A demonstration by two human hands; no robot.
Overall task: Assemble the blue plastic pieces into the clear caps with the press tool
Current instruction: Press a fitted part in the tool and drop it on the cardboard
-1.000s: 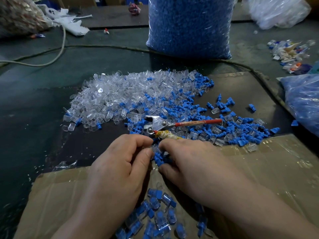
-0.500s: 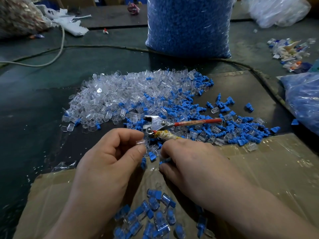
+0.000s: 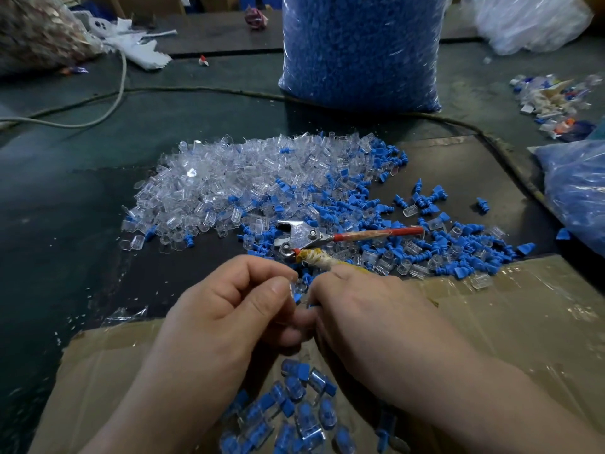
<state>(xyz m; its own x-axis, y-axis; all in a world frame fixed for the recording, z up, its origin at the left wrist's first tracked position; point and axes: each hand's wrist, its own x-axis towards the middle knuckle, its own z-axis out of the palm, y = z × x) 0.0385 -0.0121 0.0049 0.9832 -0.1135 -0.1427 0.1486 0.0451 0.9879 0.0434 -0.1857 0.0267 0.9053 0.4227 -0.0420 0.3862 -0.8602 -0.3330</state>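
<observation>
My left hand (image 3: 229,309) pinches a clear cap (image 3: 292,287) between thumb and forefinger. My right hand (image 3: 366,316) meets it fingertip to fingertip, with a blue piece (image 3: 297,298) showing between them; its grip is mostly hidden. A heap of clear caps (image 3: 229,181) lies ahead on the left, and loose blue pieces (image 3: 458,250) spread to the right. The press tool (image 3: 304,239), metal-jawed with a red handle (image 3: 376,233), rests on the pile just beyond my fingers. Several assembled caps (image 3: 294,414) lie below my hands on the cardboard (image 3: 507,322).
A tall bag of blue pieces (image 3: 360,50) stands at the back. Another blue bag (image 3: 579,188) lies at the right edge, with scrap parts (image 3: 556,99) beyond it. A cable (image 3: 114,93) curves across the dark table at the left.
My hands have closed together again and lifted slightly, bringing the clear cap in the left against the blue piece at the right fingertips. The tool has not moved.
</observation>
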